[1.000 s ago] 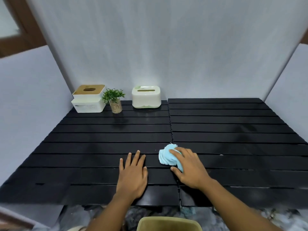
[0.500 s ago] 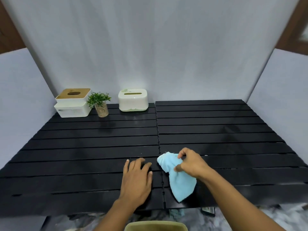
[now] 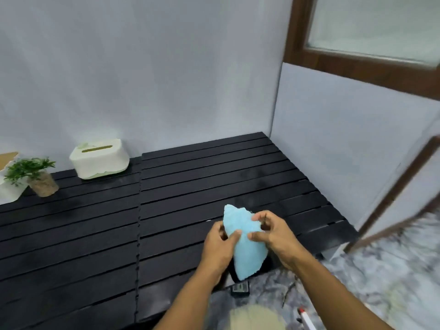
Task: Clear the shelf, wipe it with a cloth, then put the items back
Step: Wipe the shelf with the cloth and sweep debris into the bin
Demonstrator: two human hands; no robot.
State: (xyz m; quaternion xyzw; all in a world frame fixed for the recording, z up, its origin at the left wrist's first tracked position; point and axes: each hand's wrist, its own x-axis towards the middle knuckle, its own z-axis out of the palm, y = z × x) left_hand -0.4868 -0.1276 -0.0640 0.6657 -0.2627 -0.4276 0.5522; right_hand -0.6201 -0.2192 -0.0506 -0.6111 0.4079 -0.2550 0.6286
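Observation:
A light blue cloth (image 3: 245, 246) hangs in the air above the front right part of the black slatted shelf (image 3: 95, 229). My left hand (image 3: 217, 248) pinches its left edge and my right hand (image 3: 273, 236) pinches its right edge. At the back left of the shelf stand a white tissue box (image 3: 100, 158), a small green plant in a glass pot (image 3: 35, 175), and a second white box with a wooden lid (image 3: 7, 177), cut off by the frame's left edge.
White panels close the shelf at the back and on the right (image 3: 333, 151). A wooden window frame (image 3: 357, 67) is above the right panel. Marbled floor (image 3: 381, 282) lies to the front right, with a small dark device (image 3: 240, 288) under the shelf's front edge.
The view has swung to the right. My left hand left the shelf surface and took hold of the cloth, which is lifted off the shelf and held by both hands.

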